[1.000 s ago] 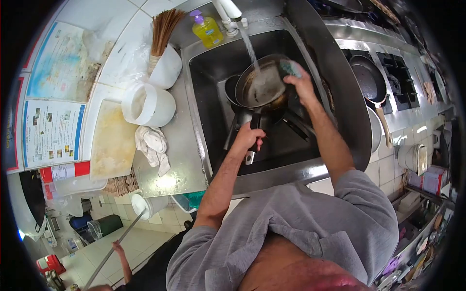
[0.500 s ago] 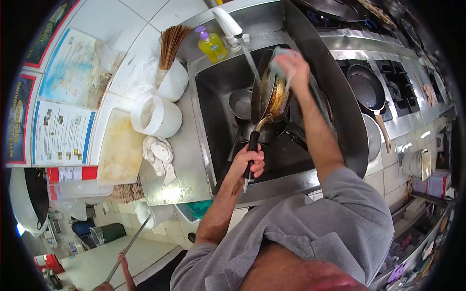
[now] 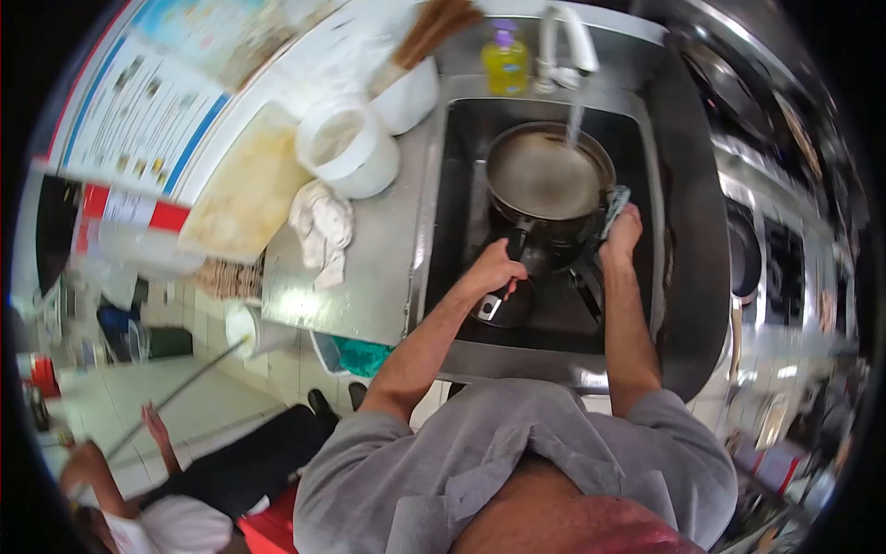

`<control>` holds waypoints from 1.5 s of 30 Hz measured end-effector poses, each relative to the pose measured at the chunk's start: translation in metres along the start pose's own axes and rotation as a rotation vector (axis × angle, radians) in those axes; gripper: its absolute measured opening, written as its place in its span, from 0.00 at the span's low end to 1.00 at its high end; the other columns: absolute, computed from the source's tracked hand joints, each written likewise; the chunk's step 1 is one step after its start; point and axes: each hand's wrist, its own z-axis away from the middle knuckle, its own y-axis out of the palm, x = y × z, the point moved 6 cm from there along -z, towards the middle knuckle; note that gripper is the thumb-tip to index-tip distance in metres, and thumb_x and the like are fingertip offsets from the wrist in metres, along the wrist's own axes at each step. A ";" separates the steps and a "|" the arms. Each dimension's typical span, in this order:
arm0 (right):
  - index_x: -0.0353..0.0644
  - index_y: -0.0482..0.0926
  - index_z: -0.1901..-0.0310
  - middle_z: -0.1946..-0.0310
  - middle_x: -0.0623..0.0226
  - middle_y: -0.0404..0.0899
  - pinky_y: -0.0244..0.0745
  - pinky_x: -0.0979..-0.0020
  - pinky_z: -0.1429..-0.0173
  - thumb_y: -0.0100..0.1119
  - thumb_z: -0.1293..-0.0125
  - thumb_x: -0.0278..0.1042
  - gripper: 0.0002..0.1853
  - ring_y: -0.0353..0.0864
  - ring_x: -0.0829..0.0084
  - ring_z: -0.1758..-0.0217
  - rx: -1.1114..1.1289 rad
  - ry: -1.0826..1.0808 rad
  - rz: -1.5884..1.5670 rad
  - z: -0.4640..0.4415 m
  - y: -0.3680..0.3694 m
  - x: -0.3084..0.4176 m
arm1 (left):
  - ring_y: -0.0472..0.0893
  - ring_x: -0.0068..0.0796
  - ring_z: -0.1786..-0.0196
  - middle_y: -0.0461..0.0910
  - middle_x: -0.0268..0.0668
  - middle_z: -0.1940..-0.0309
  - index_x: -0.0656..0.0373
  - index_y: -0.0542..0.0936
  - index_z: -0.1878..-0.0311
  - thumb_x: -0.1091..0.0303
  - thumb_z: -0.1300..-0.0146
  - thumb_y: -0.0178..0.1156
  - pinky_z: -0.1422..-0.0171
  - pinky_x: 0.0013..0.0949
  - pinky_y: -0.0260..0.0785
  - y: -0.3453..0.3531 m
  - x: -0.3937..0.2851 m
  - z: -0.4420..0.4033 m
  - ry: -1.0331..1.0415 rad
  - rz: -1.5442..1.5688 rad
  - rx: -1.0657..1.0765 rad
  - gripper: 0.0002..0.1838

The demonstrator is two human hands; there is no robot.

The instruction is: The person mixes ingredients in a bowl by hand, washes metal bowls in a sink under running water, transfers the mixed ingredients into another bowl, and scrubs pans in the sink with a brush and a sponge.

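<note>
A frying pan (image 3: 540, 175) is held level over the sink, its inside facing up, with cloudy water in it. Wrapped round its black handle is my left hand (image 3: 496, 270). My right hand (image 3: 622, 233), at the pan's right side, closes on a grey-green scrubbing pad (image 3: 616, 201); whether the pad touches the rim I cannot tell. Water streams from the white tap (image 3: 574, 51) into the far right part of the pan. Other dark pans with black handles lie beneath it in the sink (image 3: 459, 217), partly hidden.
Left of the sink, a steel counter (image 3: 374, 268) bears a white tub (image 3: 355, 152) and a crumpled cloth (image 3: 320, 231). A yellow soap bottle (image 3: 505, 65) stands behind the sink. Stove burners (image 3: 784, 268) are at right. Another person (image 3: 175, 499) holds a long pole at lower left.
The pan has gone from tilted on edge to level, its inside now up under the stream. My right hand has come down and nearer with the pad. The view has shifted.
</note>
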 end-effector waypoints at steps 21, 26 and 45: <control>0.35 0.71 0.68 0.79 0.65 0.71 0.75 0.75 0.71 0.52 0.38 0.27 0.05 0.74 0.74 0.75 0.451 0.462 -0.474 -0.063 0.226 -0.029 | 0.73 0.24 0.85 0.73 0.36 0.83 0.69 0.68 0.58 0.77 0.54 0.59 0.80 0.29 0.65 -0.025 0.004 0.028 0.004 -0.137 -0.089 0.19; 0.45 0.64 0.76 0.88 0.74 0.63 0.53 0.75 0.90 0.55 0.40 0.33 0.11 0.61 0.78 0.89 0.724 0.484 -0.410 -0.080 0.197 0.003 | 0.72 0.24 0.86 0.72 0.34 0.83 0.64 0.69 0.65 0.76 0.54 0.59 0.84 0.29 0.63 -0.005 -0.005 0.012 0.058 -0.133 0.009 0.12; 0.36 0.57 0.42 0.52 0.49 0.70 0.84 0.62 0.73 0.46 0.51 0.15 0.30 0.79 0.54 0.61 0.039 0.202 0.201 -0.004 -0.017 -0.002 | 0.74 0.18 0.68 0.75 0.31 0.69 0.65 0.71 0.52 0.77 0.47 0.58 0.65 0.24 0.68 -0.012 -0.038 -0.072 0.611 -0.500 -0.005 0.18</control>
